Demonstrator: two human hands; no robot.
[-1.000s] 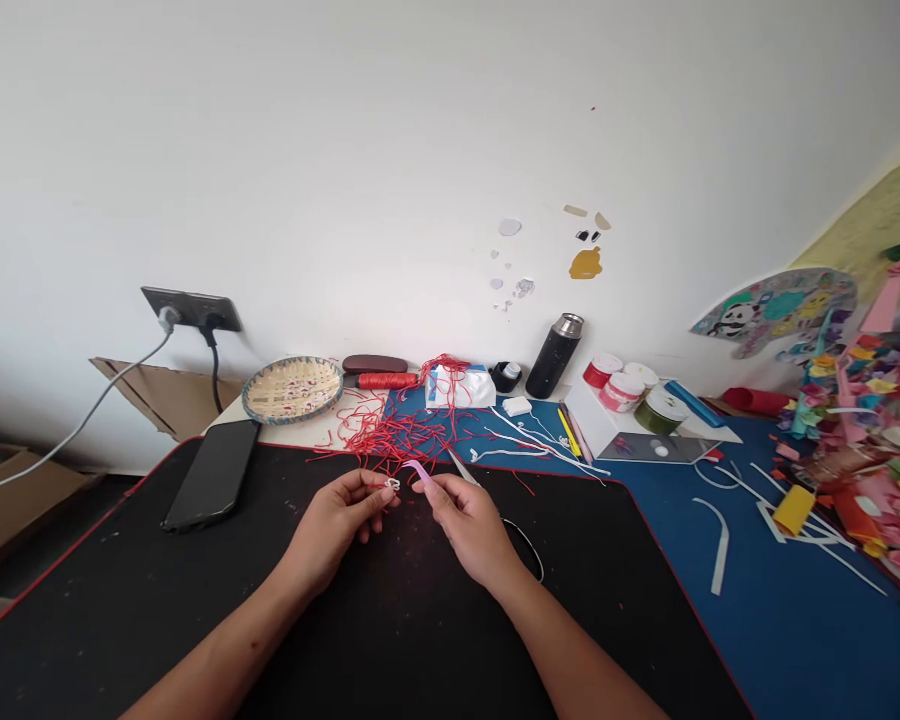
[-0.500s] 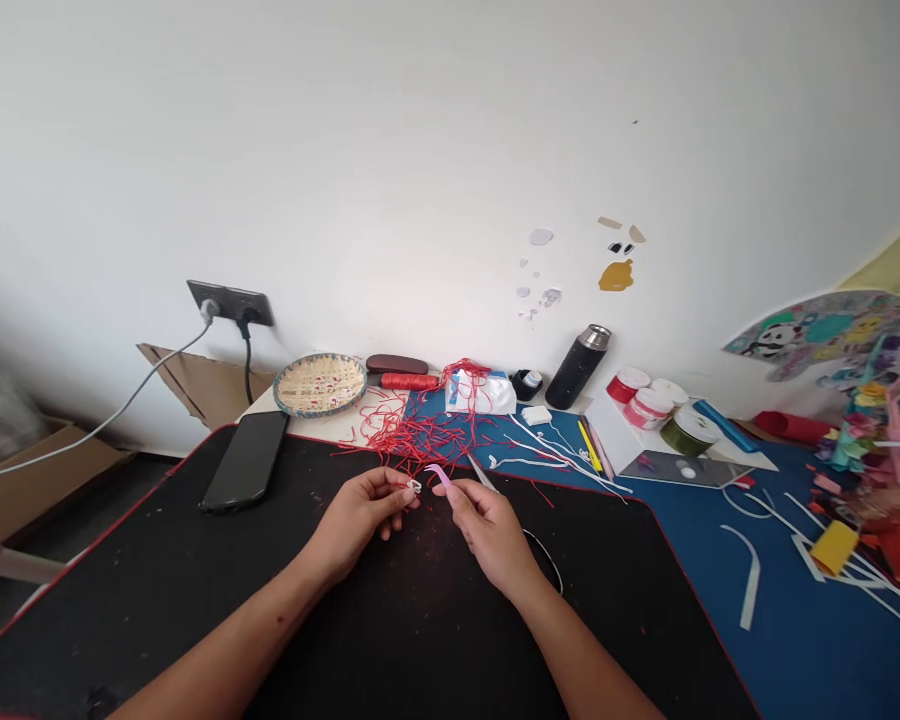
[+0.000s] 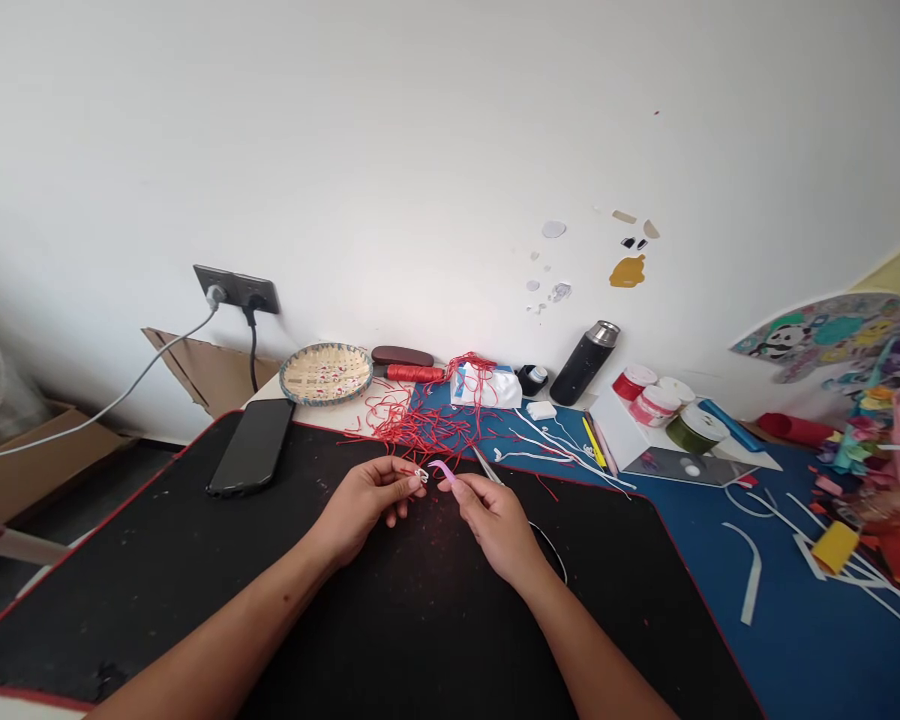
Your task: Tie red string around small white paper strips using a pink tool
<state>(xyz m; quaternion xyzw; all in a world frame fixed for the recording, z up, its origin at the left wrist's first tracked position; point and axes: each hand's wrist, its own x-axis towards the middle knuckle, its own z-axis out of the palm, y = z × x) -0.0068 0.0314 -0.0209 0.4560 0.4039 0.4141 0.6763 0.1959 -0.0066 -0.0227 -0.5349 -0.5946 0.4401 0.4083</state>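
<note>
Between the thumb and fingers of my left hand (image 3: 375, 503) is a small looped piece of white cord (image 3: 421, 476). My right hand (image 3: 497, 523) grips pink tweezers (image 3: 442, 470) with a bent tip that points left, close beside the white loops. Whether the tip touches them is too small to tell. Behind the right fingers a pointed metal tool (image 3: 485, 464) lies on the black mat (image 3: 420, 620), its lower part hidden. A tangle of cut red cords (image 3: 427, 425) is spread just beyond both hands.
A phone (image 3: 251, 448) lies left, near a woven basket (image 3: 326, 374). Along the wall are a red thread spool (image 3: 415, 373), a white packet (image 3: 487, 386) and a black flask (image 3: 585, 362). Ribbon spools (image 3: 654, 405) and white strips (image 3: 752, 575) are at right.
The view has shifted slightly, so the background sits a little higher and further right. Both hands keep nearly the same pose, with the tweezers still by the white cord.
</note>
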